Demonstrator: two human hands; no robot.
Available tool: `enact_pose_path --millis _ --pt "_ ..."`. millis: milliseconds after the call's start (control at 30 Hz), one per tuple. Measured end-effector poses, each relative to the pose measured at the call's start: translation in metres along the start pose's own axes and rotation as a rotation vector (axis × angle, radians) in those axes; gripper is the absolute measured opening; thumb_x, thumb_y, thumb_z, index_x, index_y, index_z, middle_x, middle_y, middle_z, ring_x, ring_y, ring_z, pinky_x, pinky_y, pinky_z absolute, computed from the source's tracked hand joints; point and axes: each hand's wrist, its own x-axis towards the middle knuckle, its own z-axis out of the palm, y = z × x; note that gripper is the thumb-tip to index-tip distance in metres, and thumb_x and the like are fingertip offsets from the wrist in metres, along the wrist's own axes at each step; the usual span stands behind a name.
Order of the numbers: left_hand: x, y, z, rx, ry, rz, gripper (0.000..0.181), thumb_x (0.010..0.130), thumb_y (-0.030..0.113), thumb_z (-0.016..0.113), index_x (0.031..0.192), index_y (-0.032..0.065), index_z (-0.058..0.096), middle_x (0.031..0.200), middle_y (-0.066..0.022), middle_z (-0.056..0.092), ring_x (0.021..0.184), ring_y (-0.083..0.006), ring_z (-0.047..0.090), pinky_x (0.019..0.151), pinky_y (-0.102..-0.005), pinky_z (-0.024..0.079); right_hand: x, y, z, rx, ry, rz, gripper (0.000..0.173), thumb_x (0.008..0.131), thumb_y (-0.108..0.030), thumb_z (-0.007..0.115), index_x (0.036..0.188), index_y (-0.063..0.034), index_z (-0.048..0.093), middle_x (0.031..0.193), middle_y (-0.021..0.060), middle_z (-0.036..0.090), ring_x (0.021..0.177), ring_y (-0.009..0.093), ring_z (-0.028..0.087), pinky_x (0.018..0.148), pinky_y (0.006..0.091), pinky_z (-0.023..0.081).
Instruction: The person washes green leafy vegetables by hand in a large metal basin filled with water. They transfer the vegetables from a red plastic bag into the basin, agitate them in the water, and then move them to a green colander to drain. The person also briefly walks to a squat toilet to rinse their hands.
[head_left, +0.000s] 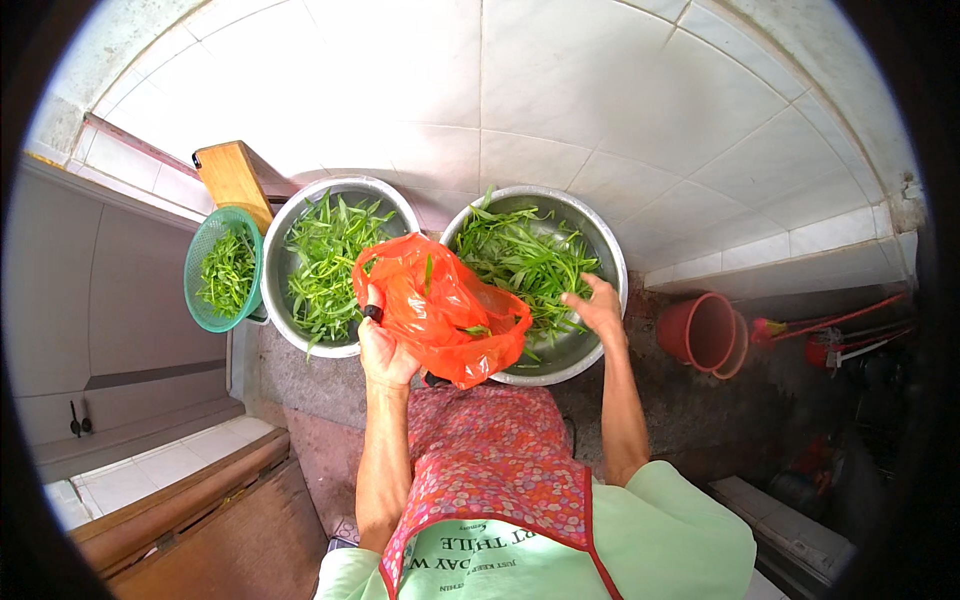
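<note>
My left hand (384, 354), with a black band around one finger, grips a crumpled orange-red plastic bag (442, 307). Bits of green leaf cling to the bag, which hangs over the inner sides of two metal basins. Over the right metal basin (616, 251), my right hand (598, 309) has its fingers apart at the edge of the leafy green stems (517, 247); whether the fingertips touch them I cannot tell. More leafy greens (330, 255) fill the left metal basin (273, 281). The bag's far side and contents are mostly hidden.
Beside the left basin, a green plastic colander (193, 292) holds cut greens. A wooden board (232, 176) leans against the white tiled wall (540, 82) behind it. Red buckets (709, 330) lie tilted at right. A grey cabinet (135, 300) stands at left.
</note>
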Motion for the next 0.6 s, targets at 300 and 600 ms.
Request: enact_pose_path --millis 300,600 --pt "-0.007 -0.014 0.017 0.111 0.037 -0.04 0.054 0.1 0.042 0.05 0.139 0.0043 0.047 0.138 -0.0144 0.055 0.123 -0.0338 0.054 0.107 -0.0526 0.04 -0.032 -0.226 -0.001 0.61 -0.109 -0.552 0.02 0.082 -0.005 0.077 0.101 -0.0017 0.074 0.066 -0.0024 0.048 0.058 0.007 0.04 0.053 0.0211 0.036" --pt "-0.034 0.008 0.009 0.029 -0.132 0.157 0.055 0.099 0.043 0.05 0.141 0.0069 0.046 0.142 -0.0119 0.052 0.127 -0.0334 0.052 0.109 -0.0538 0.038 -0.013 -0.148 -0.044 1.419 -0.144 0.196 0.01 0.09 -0.011 0.068 0.093 -0.0016 0.071 0.068 -0.0015 0.056 0.055 0.005 0.046 0.046 0.0196 0.035"
